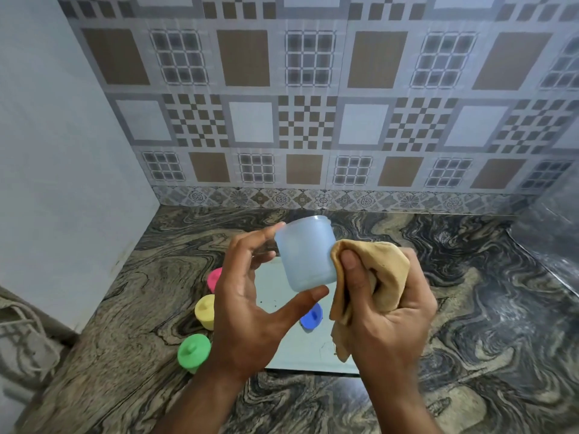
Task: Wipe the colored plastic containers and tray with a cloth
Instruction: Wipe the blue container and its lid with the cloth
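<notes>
The marbled tabletop (470, 308) carries a pale flat tray (300, 349), mostly hidden behind the arms, with a few dark specks on it that look like they want wiping.

Held up over the tray is the pale blue container (304, 255), lid off and tilted, its mouth pointing away toward the tiled wall. The left hand (247, 308) has it pinched end to end, fingertip at the rim and thumb on the base. The right hand (385, 296) is clamped round a bunched tan cloth (376, 270), thumb pressing the cloth's edge onto the container's side.

I'd guess that thin plastic is light and a bit slick (and probably flexes if squeezed), so holding it by the stiffer rim and base makes sense while the cloth works round the wall.

Left of the tray sit three lidded containers in a row: green (193, 350) nearest, yellow (205, 310), pink (214, 278) half hidden by the left hand. A blue lid (311, 317) rests on the tray.
</notes>
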